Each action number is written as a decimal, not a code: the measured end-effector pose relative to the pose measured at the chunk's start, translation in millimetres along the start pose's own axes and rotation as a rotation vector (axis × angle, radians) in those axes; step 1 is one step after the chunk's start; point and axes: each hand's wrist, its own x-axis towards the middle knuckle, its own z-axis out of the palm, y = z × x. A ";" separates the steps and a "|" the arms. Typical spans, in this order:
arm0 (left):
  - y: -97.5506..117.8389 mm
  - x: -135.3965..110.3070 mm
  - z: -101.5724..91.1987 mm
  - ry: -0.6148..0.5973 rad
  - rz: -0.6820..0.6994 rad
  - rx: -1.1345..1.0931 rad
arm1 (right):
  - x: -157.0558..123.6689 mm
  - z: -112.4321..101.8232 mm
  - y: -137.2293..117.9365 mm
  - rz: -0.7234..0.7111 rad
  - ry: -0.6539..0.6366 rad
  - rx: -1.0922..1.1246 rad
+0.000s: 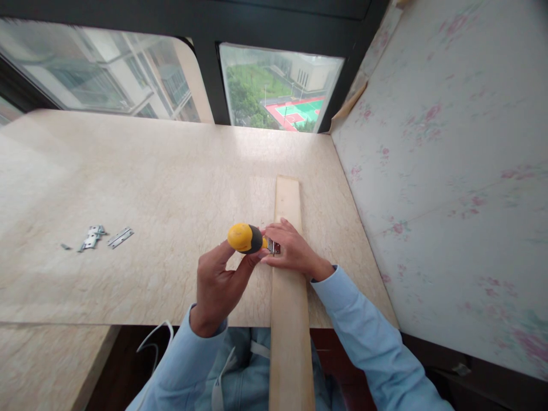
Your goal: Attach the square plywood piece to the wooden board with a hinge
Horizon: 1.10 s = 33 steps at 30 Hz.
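Note:
My left hand [220, 282] is closed around a yellow-and-black screwdriver [244, 238], its handle pointing up toward me. Its shaft and tip are mostly hidden behind the handle and fingers. Beside it, my right hand [295, 248] presses a small metal hinge [276, 248] against a long pale wooden board [291, 342]. The hinge shows only in part between the fingers. The board lies on the stone-look windowsill [180, 182], and its near end reaches past the edge over my lap.
To the left lie several metal hinges [92, 237], a separate hinge [121, 237] and a small metal piece [65, 246]. A papered wall [449, 171] rises on the right, and windows [282, 85] stand behind. A white cord [156, 337] hangs near my left sleeve.

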 end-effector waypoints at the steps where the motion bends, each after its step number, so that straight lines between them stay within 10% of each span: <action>1: 0.2 -0.1 -0.2 -0.001 0.000 0.005 | 0.2 -0.2 -0.3 0.001 -0.003 -0.002; 33: -1.3 -0.7 2.6 0.006 0.044 0.009 | 0.6 -0.8 -1.3 -0.003 0.007 -0.008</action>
